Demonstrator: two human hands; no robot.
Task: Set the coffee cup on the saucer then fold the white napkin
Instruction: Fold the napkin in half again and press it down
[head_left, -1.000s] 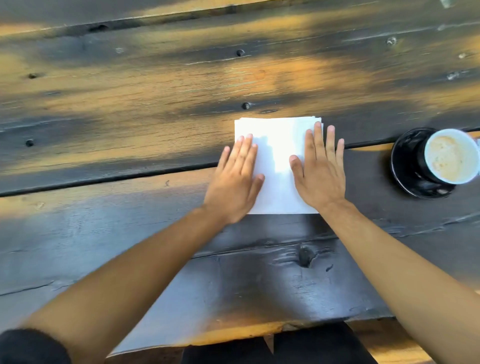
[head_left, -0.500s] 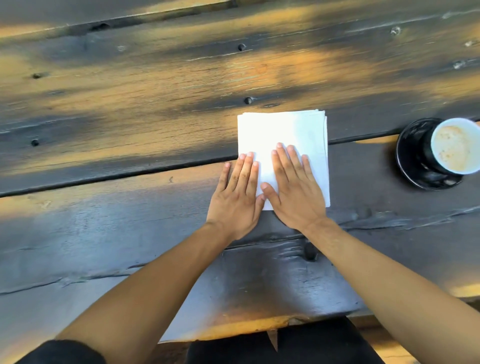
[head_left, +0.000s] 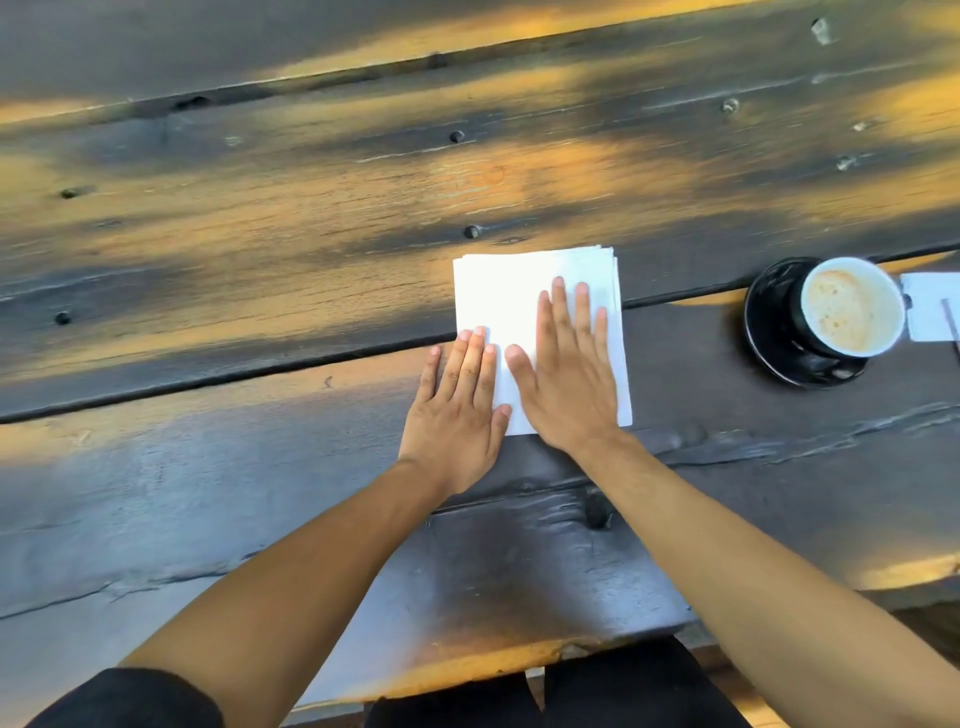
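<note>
The white napkin (head_left: 511, 296) lies folded into a square on the dark wooden table, layered edges showing at its far right corner. My right hand (head_left: 566, 379) rests flat on its right half, fingers spread. Flat at the napkin's near left edge lies my left hand (head_left: 457, 410), its fingertips on the paper and its palm on the wood. To the right, a cup of milky coffee (head_left: 852, 306) stands on a black saucer (head_left: 763, 322), well apart from both hands.
The table (head_left: 260, 234) is made of rough planks with gaps, knots and screw heads. A white card or paper (head_left: 930, 306) lies just right of the cup at the frame edge. The table's near edge runs above my dark-clothed lap.
Both hands first slid toward me over the napkin and came together. Since then my right hand has moved right and forward on it. The left hand stays at the near left edge.
</note>
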